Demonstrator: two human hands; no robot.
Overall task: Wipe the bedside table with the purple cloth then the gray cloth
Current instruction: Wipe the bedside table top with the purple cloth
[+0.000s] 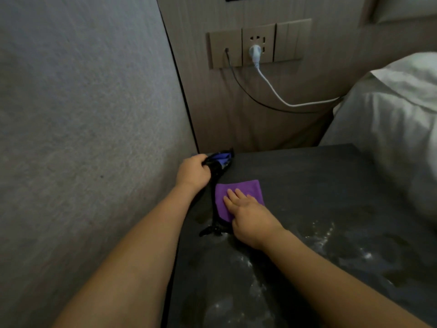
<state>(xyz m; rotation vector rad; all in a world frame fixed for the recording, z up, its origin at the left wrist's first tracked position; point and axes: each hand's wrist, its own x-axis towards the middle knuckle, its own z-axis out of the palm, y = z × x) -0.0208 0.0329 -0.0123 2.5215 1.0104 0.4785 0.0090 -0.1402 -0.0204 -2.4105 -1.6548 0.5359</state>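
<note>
The bedside table [331, 197] has a dark top with wet, shiny streaks near its front. A folded purple cloth [246, 190] lies flat on its left part. My right hand [248, 216] presses flat on the cloth's near half, fingers stretched out together. My left hand [192, 172] is closed around a black object with a blue part [221, 159] at the table's back left corner; a black strap-like piece [214, 209] trails from it toward me along the cloth's left side. No gray cloth is in view.
A textured wall [82, 138] runs close along the table's left edge. Behind the table is a wooden panel with sockets [257, 43]; a white cable [279, 91] and a black cable [238, 81] hang from them toward the bed [390, 119] on the right.
</note>
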